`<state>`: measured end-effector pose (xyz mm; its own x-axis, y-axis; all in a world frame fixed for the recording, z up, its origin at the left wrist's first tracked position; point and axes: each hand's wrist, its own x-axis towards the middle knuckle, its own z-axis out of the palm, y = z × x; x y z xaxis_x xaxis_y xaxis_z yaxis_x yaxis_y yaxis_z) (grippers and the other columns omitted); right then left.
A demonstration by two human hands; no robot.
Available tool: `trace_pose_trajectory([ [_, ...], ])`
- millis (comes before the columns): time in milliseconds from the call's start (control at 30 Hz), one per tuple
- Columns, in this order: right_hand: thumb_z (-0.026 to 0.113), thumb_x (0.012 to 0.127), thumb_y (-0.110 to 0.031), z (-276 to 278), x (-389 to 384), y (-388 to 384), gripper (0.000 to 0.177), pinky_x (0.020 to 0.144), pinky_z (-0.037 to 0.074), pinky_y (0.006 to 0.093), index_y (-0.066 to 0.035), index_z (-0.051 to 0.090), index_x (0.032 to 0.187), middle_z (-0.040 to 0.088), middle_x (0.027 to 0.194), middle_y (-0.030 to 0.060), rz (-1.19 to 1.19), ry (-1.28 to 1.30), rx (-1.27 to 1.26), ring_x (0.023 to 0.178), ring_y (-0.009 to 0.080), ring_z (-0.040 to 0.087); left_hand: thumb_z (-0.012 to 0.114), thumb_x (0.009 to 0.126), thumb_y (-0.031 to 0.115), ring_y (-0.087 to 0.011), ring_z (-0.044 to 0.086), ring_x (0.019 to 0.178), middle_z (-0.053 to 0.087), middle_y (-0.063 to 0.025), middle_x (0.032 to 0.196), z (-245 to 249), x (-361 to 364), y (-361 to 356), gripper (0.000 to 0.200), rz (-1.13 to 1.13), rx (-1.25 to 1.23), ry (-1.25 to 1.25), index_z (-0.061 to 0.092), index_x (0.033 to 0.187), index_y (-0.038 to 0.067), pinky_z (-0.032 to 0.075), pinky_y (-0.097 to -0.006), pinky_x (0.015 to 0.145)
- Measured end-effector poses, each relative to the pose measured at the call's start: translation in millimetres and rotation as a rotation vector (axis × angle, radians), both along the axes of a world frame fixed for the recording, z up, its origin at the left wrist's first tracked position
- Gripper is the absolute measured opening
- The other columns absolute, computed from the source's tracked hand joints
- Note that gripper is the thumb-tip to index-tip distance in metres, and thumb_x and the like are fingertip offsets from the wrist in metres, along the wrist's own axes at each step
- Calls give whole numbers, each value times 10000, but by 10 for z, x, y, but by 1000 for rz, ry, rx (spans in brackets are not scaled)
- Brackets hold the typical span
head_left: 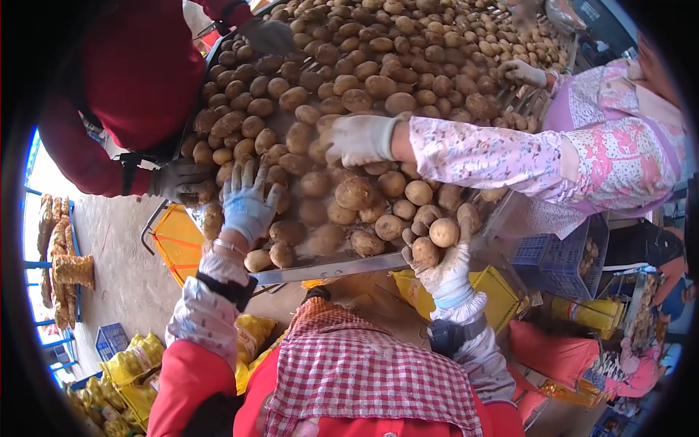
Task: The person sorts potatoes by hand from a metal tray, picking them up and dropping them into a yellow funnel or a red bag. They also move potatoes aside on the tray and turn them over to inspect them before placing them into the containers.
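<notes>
Potatoes (354, 194) lie heaped on a metal-edged sorting table (328, 271) in front of me. My left hand (249, 204), in a blue and white glove, rests on potatoes near the table's left corner with its fingers stretched out. At the front edge on the right, my right hand (448, 271) is turned palm up in a dirty whitish glove. Its fingers curl around two potatoes, a pale one (444, 232) and a browner one (425, 252). Another potato (470, 215) is by its fingertips.
On the right, a co-worker's floral sleeve (488, 153) and gloved hand (360, 140) reach across the potatoes. Another person in red (142, 80) stands at left, a dark-gloved hand (182, 180) near mine. Yellow containers (178, 240), blue crates (557, 255) and filled sacks (135, 358) surround the table.
</notes>
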<state>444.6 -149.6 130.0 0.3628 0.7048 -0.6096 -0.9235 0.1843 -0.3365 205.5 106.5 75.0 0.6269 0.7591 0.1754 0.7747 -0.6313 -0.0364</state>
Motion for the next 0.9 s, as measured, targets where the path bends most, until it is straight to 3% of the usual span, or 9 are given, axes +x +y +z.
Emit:
trace_pose_trajectory([
  [100,496,884,-668,-199,104,-176,625,675,555,412,-81,607,1068,676,864,93,56,-79,92,793,280,665,634,801,306,-422,327,1348,430,-207,1404,103,265,-529,621,-156,12,-345,461,1359,94,281,-525,1090],
  [167,472,884,-681,-352,149,-306,662,630,555,409,-66,585,1097,670,828,121,42,-12,168,742,298,665,654,793,297,-476,312,1336,417,-228,1409,200,453,-935,664,-389,-131,-305,439,1385,89,253,-537,1109],
  [333,479,876,-662,-394,142,-971,691,510,501,468,14,590,968,633,667,173,13,-122,200,585,374,615,625,822,261,-400,326,1359,405,-243,1423,-273,424,-986,695,-391,-198,-243,372,1425,27,168,-530,1149],
  [467,448,928,-586,-756,-34,-1896,581,539,507,458,-29,612,910,628,660,142,-324,-66,57,598,357,620,549,896,245,-371,275,1401,342,-214,1488,-309,412,-936,649,-414,-145,-118,321,1467,37,154,-489,1168],
  [533,453,919,-562,-964,-122,-2514,539,603,526,447,-54,611,831,633,692,119,-703,300,-58,622,320,609,533,904,257,-370,270,1404,344,-197,1492,-415,407,-888,642,-431,-138,-133,317,1470,44,151,-498,1167],
  [667,418,910,-593,-1935,-410,-4522,531,604,515,397,-98,580,807,603,730,78,-1122,-513,-329,665,240,597,524,916,284,-366,278,1400,355,-181,1493,-542,385,-790,646,-433,-137,-119,305,1479,52,165,-506,1159],
  [733,379,915,-606,-873,-387,-4566,549,570,499,344,-100,572,825,582,731,68,-1384,-444,-727,653,219,588,516,936,283,-357,295,1393,373,-173,1485,-576,367,-782,622,-442,-101,-132,313,1476,51,189,-493,1155],
  [833,381,912,-600,-665,-448,-5036,553,550,489,299,-85,579,871,589,766,72,-1175,-390,-470,666,213,591,507,951,282,-352,306,1389,388,-169,1477,-527,413,-808,596,-449,-119,-127,326,1469,47,205,-483,1152],
  [900,468,939,-419,-423,-440,-4475,417,609,515,305,-24,592,986,638,857,105,-1221,-137,-480,760,226,617,508,953,287,-352,310,1386,389,-170,1476,-576,387,-772,597,-458,-73,-139,326,1468,46,207,-484,1151],
])
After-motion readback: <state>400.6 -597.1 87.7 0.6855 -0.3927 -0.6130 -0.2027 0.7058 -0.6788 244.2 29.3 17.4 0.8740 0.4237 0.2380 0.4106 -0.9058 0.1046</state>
